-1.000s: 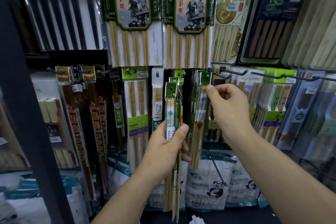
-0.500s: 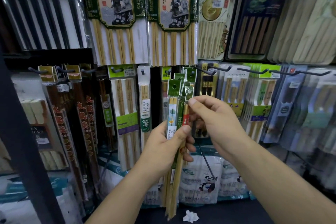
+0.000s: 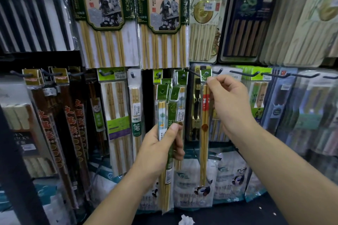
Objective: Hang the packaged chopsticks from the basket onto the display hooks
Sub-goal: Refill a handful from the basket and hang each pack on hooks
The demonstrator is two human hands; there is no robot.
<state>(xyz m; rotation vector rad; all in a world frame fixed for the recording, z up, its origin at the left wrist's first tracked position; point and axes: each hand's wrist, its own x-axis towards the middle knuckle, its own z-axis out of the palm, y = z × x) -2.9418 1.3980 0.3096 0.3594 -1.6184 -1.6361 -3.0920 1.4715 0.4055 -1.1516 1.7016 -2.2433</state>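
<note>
In the head view, the right hand (image 3: 232, 107) pinched the green top of one chopstick packet (image 3: 204, 133) at a display hook (image 3: 194, 73). Just left, the left hand (image 3: 161, 150) gripped a bundle of packets (image 3: 169, 107) upright.

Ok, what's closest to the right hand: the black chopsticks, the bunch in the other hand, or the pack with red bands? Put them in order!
1. Pack with red bands: the right hand pinches its green top.
2. Bunch of packs: just left, gripped by the left hand.
3. Black chopsticks: far off at the upper left.
</note>
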